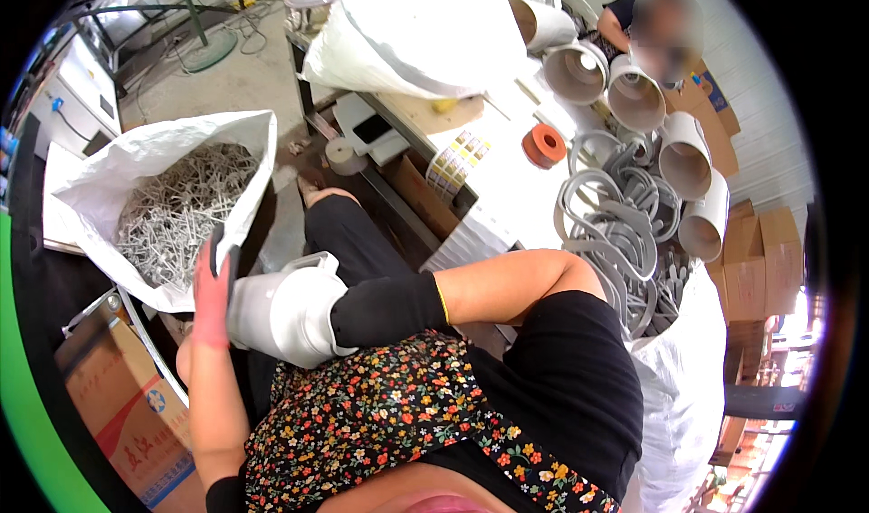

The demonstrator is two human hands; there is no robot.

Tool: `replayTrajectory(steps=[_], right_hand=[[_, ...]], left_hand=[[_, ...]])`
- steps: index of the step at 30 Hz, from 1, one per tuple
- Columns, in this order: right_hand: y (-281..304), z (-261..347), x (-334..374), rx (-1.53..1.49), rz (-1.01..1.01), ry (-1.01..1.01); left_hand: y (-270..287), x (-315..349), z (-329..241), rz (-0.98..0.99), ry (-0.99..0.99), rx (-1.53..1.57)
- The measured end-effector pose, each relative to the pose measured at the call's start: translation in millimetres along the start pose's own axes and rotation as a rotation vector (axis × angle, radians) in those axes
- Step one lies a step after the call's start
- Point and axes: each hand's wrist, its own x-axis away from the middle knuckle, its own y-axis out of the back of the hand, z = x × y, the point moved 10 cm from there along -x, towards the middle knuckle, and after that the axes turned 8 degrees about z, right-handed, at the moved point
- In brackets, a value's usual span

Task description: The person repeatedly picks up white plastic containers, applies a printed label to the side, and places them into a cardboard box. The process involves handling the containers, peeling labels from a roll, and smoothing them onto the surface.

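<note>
I see the left hand point(214, 291), fingers outstretched, against the grey pipe's point(282, 307) left end. Black sleeve point(389, 310) at its right end; right hand hidden, grip can't be told.

My pale grey, rounded plastic pipe fitting point(288, 312) is the plainest thing here. Just left of it, my gloved left fingers point(215, 267) show pinkish red and black. On its right, my black fabric sleeve point(389, 308) ends in a thin yellow edge. Below it, my black cloth apron point(362, 403) is scattered with red, orange, yellow and white flowers. Up and left of it, the white woven sack point(95, 174) holds silvery-grey thin metal pieces point(186, 210).
</note>
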Motion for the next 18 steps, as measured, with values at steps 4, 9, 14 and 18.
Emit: replayTrajectory(steps=[4,9,14,18], right_hand=[[18.1,7.2,22.0,-0.119,-0.158,-0.008],[34.1,-32.8,96.8,-0.138,-0.660,-0.098],[32.7,-105.0,252.0,0.181,-1.022,-0.883],[37.8,-118.6,297.2,0.454,-1.076,-1.019]], left_hand=[[-79.1,4.6,148.8,0.412,0.713,0.433],[-128.0,20.0,187.9,0.690,-0.014,-0.055],[-149.5,49.4,184.6,0.664,0.754,1.076],[-154.1,49.9,165.1,0.577,0.838,1.442]])
